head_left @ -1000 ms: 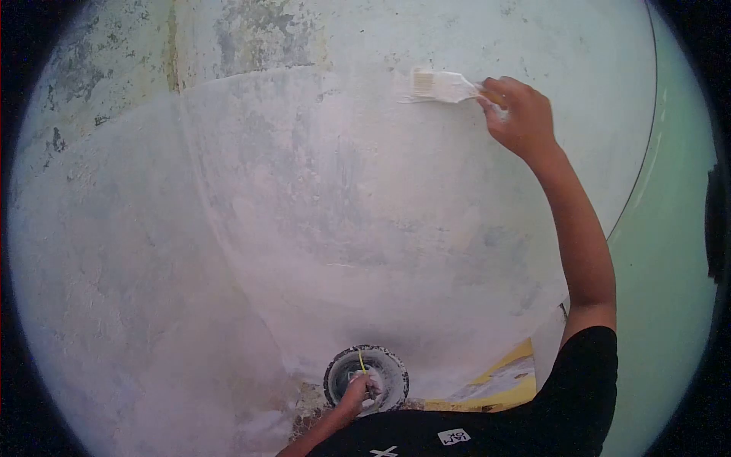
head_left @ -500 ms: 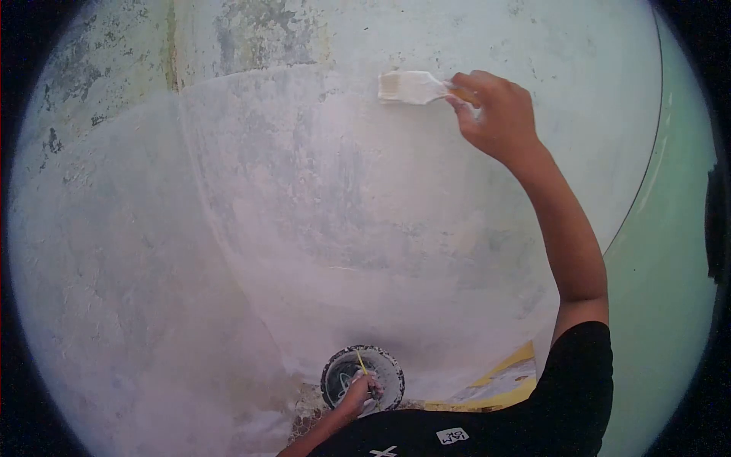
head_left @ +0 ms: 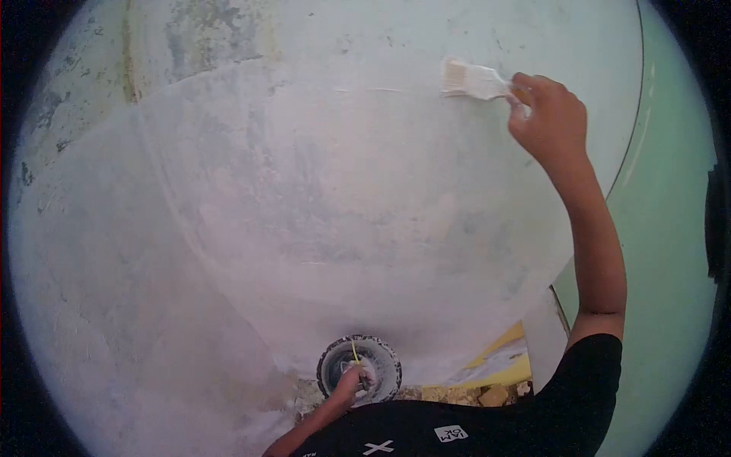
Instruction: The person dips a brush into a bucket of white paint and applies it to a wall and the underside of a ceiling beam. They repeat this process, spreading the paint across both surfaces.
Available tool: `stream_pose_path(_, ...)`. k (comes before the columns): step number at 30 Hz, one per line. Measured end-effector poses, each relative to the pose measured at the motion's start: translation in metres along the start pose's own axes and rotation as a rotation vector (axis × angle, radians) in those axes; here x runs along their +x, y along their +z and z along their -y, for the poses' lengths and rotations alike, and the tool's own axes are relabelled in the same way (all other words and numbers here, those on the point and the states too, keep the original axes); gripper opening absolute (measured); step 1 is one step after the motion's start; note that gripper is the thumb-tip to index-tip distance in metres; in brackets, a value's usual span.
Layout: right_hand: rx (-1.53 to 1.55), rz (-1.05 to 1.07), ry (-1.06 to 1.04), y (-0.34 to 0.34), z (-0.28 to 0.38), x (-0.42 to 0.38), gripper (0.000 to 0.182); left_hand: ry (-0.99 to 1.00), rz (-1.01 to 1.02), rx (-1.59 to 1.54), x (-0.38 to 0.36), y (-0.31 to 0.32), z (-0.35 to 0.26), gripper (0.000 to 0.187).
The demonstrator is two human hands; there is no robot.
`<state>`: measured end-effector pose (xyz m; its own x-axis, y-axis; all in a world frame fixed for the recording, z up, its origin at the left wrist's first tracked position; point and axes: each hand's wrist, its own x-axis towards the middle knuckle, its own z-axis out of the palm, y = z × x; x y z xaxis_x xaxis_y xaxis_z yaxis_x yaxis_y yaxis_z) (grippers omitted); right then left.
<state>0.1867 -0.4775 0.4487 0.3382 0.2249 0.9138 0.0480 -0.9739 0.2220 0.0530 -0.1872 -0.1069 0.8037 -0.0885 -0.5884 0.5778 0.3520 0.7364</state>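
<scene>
A paintbrush point(head_left: 483, 81) coated in white paint is held by its handle in my right hand point(head_left: 554, 118), fingers closed round it. Its bristles point left and lie against the wall point(head_left: 365, 183), which carries patchy white paint over grey areas. Low in the view, my left hand point(head_left: 355, 381) is closed on the thin yellow handle point(head_left: 355, 350) of a paint-spattered bucket point(head_left: 397, 369). Part of that grip and the bucket's contents are hidden by the hand.
Flaking, stained wall point(head_left: 205, 34) shows at the upper left. A green wall point(head_left: 659, 228) runs down the right side past a dark edge line. Below, a yellow-and-white sheet point(head_left: 502, 358) and brownish rubble point(head_left: 495, 394) lie near the wall's foot.
My right hand has moved the paintbrush to the right along the wall. The view has shifted slightly to the right. My left hand stays at the bucket.
</scene>
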Motion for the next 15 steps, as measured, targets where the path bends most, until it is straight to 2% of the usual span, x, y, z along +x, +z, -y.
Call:
stream_pose_path(1,-0.018,-0.033,0.03,0.008,-0.011,-0.002,0.023,-0.018,-0.008,0.002,0.0,-0.001,0.0,0.036)
stream_pose_path(2,-0.079,0.048,0.075,0.001,-0.019,-0.007,0.024,-0.023,0.025,0.021,0.001,-0.002,-0.005,0.034)
stream_pose_path(4,-0.123,0.077,0.1,0.01,-0.036,-0.015,0.024,-0.036,0.055,0.028,0.003,-0.002,-0.008,0.036)
stream_pose_path(7,-0.162,0.113,0.126,0.035,-0.049,-0.013,0.024,-0.049,-0.015,-0.026,-0.003,0.001,-0.018,0.036)
stream_pose_path(11,-0.179,0.147,0.172,0.021,-0.028,-0.017,0.024,-0.04,-0.03,-0.021,0.013,-0.007,-0.021,0.034)
stream_pose_path(13,-0.101,0.118,0.138,0.021,-0.005,-0.006,0.025,-0.067,0.062,-0.052,0.035,-0.024,0.002,0.032)
stream_pose_path(15,-0.025,0.119,0.1,0.032,0.018,0.005,0.025,-0.017,-0.001,-0.04,0.002,-0.004,-0.03,0.032)
